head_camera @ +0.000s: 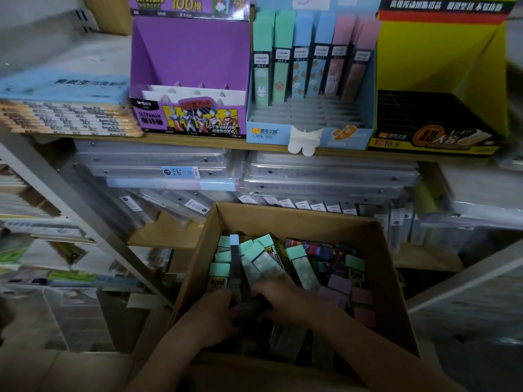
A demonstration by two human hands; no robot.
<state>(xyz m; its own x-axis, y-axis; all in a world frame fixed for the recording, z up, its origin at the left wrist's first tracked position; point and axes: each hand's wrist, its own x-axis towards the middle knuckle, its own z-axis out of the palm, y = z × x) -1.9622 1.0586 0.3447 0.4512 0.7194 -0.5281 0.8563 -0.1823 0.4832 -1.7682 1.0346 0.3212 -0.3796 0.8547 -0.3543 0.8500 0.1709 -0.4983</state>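
An open cardboard box (297, 215) sits low in front of me, filled with slim pencil-lead packs with mint, blue and pink tops. Both my hands are inside it. My left hand (216, 309) grips a pack with a blue top (234, 250) that stands upright. My right hand (278, 297) holds a bunch of mint-topped packs (260, 257) fanned upward. On the shelf above stands a light blue display box (308, 134) with one row of the same packs (308, 66) at its back and bare slots in front.
A purple display box (189, 108) stands left of the blue one, a yellow-and-black display box (441, 117) to its right. Stacked notebooks (70, 117) lie at the shelf's left. Clear plastic cases (325, 176) fill the shelf below. A grey shelf post (85, 219) slants at the left.
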